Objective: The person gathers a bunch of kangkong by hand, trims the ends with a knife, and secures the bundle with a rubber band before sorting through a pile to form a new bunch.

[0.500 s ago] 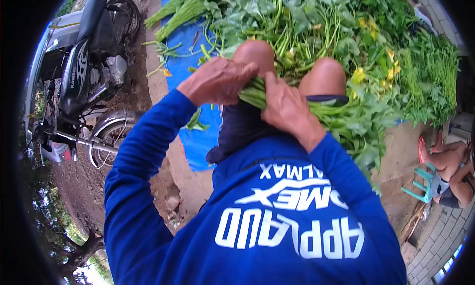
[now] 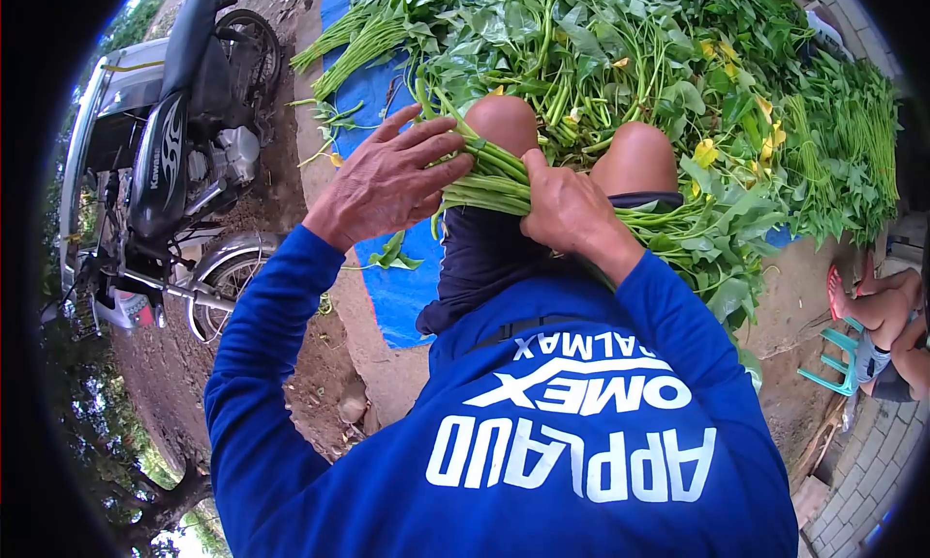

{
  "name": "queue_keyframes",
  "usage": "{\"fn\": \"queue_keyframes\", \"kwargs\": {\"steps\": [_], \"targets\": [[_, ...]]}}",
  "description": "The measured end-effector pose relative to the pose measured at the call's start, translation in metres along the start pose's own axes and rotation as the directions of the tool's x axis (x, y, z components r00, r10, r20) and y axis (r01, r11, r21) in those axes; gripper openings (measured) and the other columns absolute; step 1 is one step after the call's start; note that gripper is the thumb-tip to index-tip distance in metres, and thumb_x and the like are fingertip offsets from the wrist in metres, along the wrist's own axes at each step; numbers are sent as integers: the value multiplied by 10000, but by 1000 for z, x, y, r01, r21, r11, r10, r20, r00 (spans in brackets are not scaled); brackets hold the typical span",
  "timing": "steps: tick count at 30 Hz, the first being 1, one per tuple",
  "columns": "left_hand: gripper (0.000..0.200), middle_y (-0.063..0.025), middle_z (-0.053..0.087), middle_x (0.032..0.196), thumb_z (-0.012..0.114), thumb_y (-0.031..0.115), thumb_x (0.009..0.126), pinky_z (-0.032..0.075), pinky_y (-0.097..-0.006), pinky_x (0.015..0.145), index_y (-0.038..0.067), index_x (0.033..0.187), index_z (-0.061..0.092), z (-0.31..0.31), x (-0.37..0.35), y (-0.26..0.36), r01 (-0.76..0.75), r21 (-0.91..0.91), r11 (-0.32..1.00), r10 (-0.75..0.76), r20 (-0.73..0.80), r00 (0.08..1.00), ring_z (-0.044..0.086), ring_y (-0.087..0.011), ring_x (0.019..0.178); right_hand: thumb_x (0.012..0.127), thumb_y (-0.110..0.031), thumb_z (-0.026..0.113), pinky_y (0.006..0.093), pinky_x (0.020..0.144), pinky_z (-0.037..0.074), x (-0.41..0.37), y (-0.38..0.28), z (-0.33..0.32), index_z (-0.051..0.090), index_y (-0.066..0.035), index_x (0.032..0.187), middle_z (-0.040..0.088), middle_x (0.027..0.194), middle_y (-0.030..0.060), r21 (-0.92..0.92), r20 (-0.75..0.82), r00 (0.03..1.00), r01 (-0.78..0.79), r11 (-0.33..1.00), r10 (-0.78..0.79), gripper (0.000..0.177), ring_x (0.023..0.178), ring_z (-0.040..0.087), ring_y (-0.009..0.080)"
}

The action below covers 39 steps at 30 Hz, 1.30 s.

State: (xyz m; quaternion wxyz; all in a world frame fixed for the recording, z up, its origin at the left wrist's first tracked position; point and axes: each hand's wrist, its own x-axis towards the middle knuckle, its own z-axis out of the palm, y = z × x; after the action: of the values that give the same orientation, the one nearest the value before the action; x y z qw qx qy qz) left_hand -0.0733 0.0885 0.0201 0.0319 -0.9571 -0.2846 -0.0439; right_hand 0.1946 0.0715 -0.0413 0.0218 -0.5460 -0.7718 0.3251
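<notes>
Across my lap lies a bunch of leafy greens (image 2: 492, 185), its long green stems pointing left and its leaves (image 2: 722, 233) spilling to the right. My right hand (image 2: 572, 204) is closed around the stems near the middle of the bunch. At the cut-stem end, my left hand (image 2: 392, 175) is open with its fingers apart, the fingertips beside or touching the stems. Whether a stem rests under those fingers is hard to see. In front of my knees spreads a large heap of leafy greens (image 2: 591, 45).
A blue tarp (image 2: 395, 301) lies under the greens. Tied-looking bundles (image 2: 363, 54) sit at the upper left, with more greens (image 2: 852, 141) at the right. A motorcycle (image 2: 170, 161) stands on the left. On the right, a person (image 2: 882, 311) is by a teal stool (image 2: 830, 364).
My left hand has loosened from the stems, moved a little left and down, and spread its fingers. My right hand still grips the bunch. The view has shifted slightly.
</notes>
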Motion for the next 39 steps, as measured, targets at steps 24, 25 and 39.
{"fn": "queue_keyframes", "kwargs": {"steps": [24, 25, 39], "targets": [[826, -151, 569, 1473, 910, 292, 838, 455, -399, 1137, -4, 1495, 505, 29, 85, 73, -327, -925, -195, -699, -103, 708, 560, -239, 1347, 784, -102, 790, 379, 869, 579, -9, -41, -151, 499, -27, 1423, 755, 1074, 183, 211, -384, 896, 320, 924, -222, 706, 970, 748, 316], [859, -149, 543, 1508, 914, 312, 831, 453, -403, 1142, -7, 1508, 493, 14, 115, 65, -545, -824, -153, -724, -282, 630, 547, -239, 1365, 800, -128, 799, 388, 857, 584, -11, -61, -161, 478, -31, 1447, 756, 1088, 192, 124, -446, 848, 377, 918, -288, 729, 967, 756, 332], [559, -53, 744, 985, 855, 108, 717, 563, -310, 771, -3, 1234, 677, -206, 108, 25, 412, -730, 545, -400, 206, 893, 656, -135, 806, 836, -353, 873, 447, 1058, 530, -92, -93, -135, 279, 43, 1575, 623, 1350, 284, 284, -376, 842, 502, 817, -386, 1028, 1244, 652, 391]]}}
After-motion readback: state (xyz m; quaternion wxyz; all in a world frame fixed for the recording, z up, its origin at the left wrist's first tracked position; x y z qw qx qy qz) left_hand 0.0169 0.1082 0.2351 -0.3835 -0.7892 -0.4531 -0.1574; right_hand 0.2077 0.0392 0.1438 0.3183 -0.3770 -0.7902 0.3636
